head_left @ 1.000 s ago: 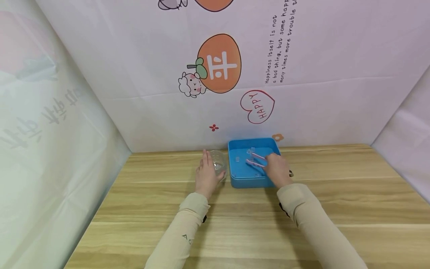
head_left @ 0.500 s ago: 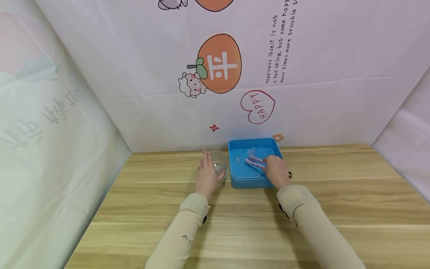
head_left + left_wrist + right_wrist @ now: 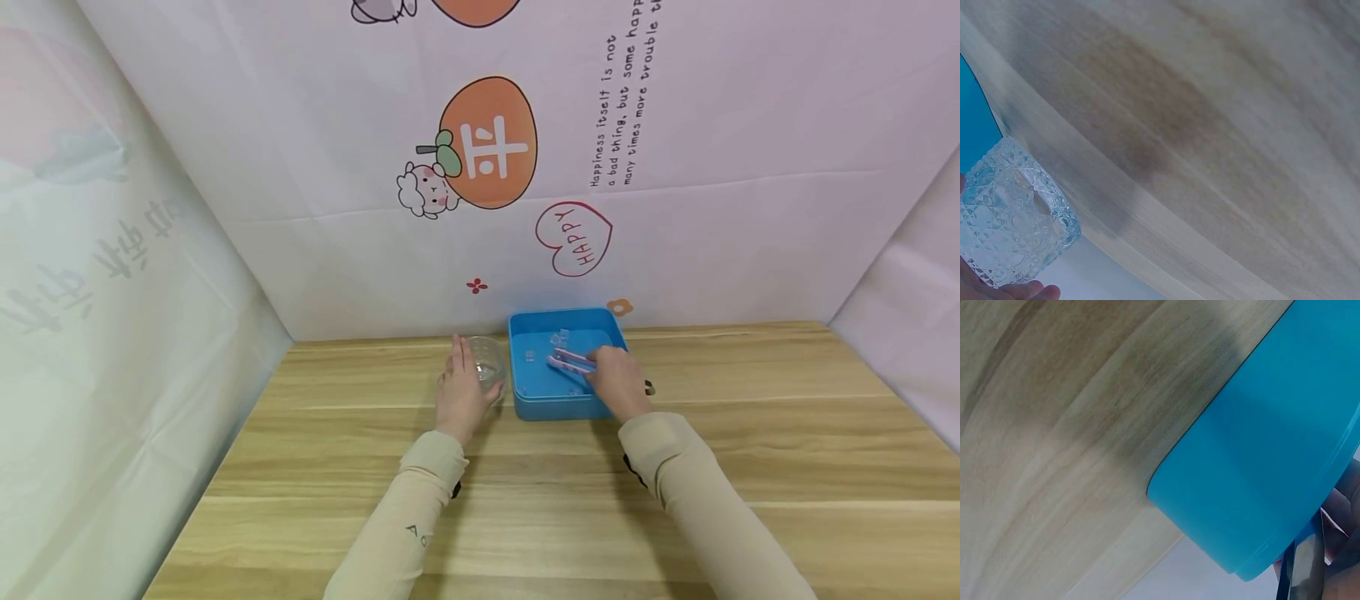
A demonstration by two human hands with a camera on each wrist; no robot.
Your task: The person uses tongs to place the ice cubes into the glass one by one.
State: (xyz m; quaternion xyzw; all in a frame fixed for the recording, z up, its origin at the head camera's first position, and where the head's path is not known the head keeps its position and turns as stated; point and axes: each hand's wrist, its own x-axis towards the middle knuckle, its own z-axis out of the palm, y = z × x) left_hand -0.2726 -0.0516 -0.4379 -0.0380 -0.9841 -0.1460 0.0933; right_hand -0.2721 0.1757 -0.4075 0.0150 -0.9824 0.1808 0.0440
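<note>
My left hand [image 3: 461,392] holds a clear cut-glass cup [image 3: 487,367], with fingers along its left side and thumb at its front. The faceted cup [image 3: 1016,212] also shows in the left wrist view, fingertips against it. Just to its right stands a blue box [image 3: 562,408] with several small clear cubes [image 3: 530,356] scattered on its floor. Over the box's right side, my right hand [image 3: 618,382] grips pink tongs [image 3: 573,367], tips pointing left and low inside the box. Whether a cube sits between the tips is too small to tell. In the right wrist view the box wall [image 3: 1260,456] hides the tips.
Cup and box stand at the back of a wood-grain table [image 3: 525,517], close to a white printed cloth [image 3: 360,275]. More white cloth hangs at the left and right sides.
The tongs' two tips have come closer together inside the box within the last second. The left hand and the cup have stayed in place.
</note>
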